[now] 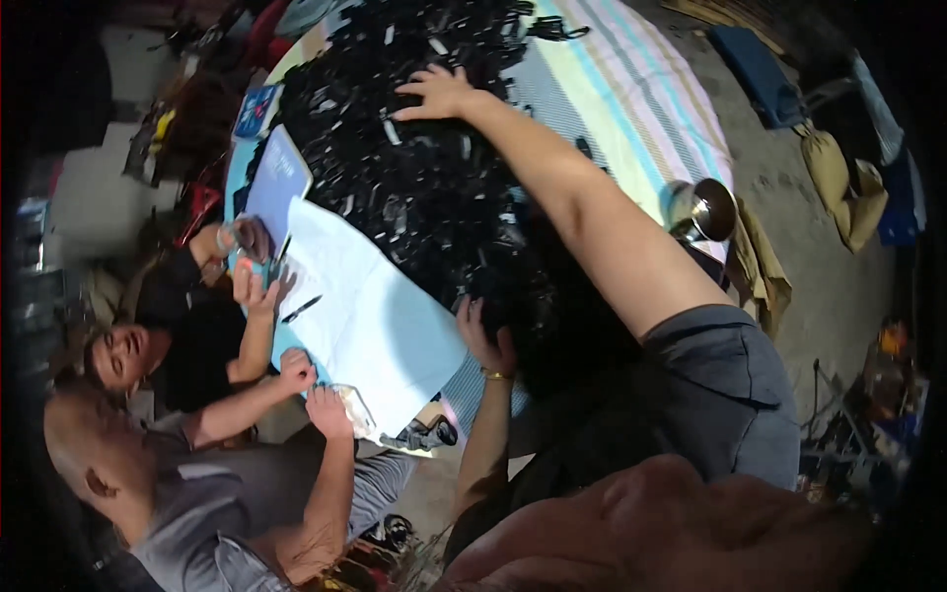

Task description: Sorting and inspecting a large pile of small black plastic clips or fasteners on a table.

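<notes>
**Two hands on one seriously big heap of small black pieces**

Head view, the only one: the black pieces [424,192] are heaped across the worktop [641,94], which has a striped cover, with lighter, shiny bits mixed in. The right hand [436,94] reaches way over to the far part of the heap, palm down, fingers spread wide. I can't see anything gripped in it. The left hand [481,340] is at the near edge of the heap, bracelet on the wrist, thumb parted from the fingers. Pretty dark in there, but I can't make out any piece in its grip.

Left of the heap there's a big white sheet [370,296] with a dark pen [303,309] on it, then a bluish notebook [280,176] and a small blue pack [258,111] further up. Over by the worktop's right edge sits a shiny metal bowl [704,210].

Two other people are along the left side. The one in grey has both hands [330,412] close together by the worktop's edge.
</notes>
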Demonstrator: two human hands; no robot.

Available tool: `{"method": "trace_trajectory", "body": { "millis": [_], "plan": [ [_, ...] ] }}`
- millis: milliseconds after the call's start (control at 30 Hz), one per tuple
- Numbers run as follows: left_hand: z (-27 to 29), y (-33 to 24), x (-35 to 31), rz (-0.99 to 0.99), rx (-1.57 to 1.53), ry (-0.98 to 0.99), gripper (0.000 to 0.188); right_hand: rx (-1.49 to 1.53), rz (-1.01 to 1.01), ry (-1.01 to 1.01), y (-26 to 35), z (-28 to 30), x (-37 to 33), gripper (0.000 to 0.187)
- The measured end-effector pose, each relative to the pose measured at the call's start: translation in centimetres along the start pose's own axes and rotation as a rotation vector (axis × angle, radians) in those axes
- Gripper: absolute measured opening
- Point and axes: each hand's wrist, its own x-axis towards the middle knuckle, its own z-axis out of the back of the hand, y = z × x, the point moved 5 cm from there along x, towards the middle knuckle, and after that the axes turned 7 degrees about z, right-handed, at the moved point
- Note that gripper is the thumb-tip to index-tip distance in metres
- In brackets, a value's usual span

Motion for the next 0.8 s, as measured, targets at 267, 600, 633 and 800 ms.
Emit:
{"method": "trace_trajectory", "body": {
  "millis": [267, 600, 633, 800],
  "plan": [
    [0.8, -0.5, 0.0, 0.035, -0.043, -0.019, 0.05, -0.006, 0.388, 0.149, 2.5, 0.1, -7.9, 0.05],
    [1.1, -0.3, 0.1, -0.024, -0.079, -0.064, 0.055, 0.198, 0.538, 0.035, 6.5, 2.6, -20.3, 0.037],
    [1.0, -0.3, 0.1, -0.028, -0.103, -0.074, 0.057, 0.15, 0.573, 0.005, 7.1, 2.9, -21.7, 0.036],
    [0.1, 1.2, -0.2, -0.063, -0.059, -0.073, 0.049, 0.149, 0.507, -0.065, 9.3, 3.0, -27.7, 0.031]
  ]
}}
